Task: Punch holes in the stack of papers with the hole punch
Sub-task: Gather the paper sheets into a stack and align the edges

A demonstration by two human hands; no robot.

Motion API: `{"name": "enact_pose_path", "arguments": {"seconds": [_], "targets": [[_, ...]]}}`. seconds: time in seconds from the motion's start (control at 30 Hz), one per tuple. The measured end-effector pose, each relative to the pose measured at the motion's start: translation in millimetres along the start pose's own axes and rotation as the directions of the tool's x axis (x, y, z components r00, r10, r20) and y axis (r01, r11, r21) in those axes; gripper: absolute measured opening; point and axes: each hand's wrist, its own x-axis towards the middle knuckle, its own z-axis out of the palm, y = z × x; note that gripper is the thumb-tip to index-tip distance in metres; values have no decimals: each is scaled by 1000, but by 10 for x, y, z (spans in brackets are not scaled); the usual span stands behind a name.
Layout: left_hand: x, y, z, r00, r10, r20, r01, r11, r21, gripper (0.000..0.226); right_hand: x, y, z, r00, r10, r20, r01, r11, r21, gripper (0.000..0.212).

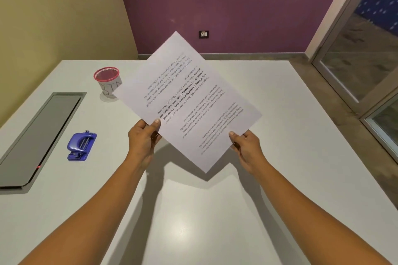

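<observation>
Papers (189,101): thin, light, floppy, likely slippery; held tilted above counter (215,211), left hand (143,142) and right hand (245,146) pinching near edges. Punch (80,146) left, untouched.

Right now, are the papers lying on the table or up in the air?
Up in the air. Both hands, left and right, hold the papers above the table, and their shadow falls underneath.

Matt paper stack (187,101) — hole punch (80,146) seemingly glossy plastic.
</observation>
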Motion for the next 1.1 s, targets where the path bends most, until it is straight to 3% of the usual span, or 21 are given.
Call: {"name": "enact_pose_path", "arguments": {"seconds": [0.27, 0.37, 0.5, 0.83, 1.1], "targets": [[241, 222, -360, 1000, -4, -15, 5, 999, 39, 21, 95, -251, -252, 974, -224, 42, 226, 973, -56, 18], [300, 249, -529, 993, -59, 102, 38, 979, 201, 23, 110, -296, -313, 958, -280, 67, 285, 954, -89, 20], [283, 216, -640, 973, -138, 182, 36, 879, 476, 25, 115, -322, -321, 941, -318, 117, 336, 924, -182, 26], [184, 164, -484, 980, -34, 197, -48, 915, 401, 26, 155, -285, -266, 928, -339, 152, 366, 907, -211, 28], [132, 41, -514, 983, -80, 168, 1, 906, 423, 23, 169, -154, -336, 947, -297, 124, 319, 914, -250, 25]]}}
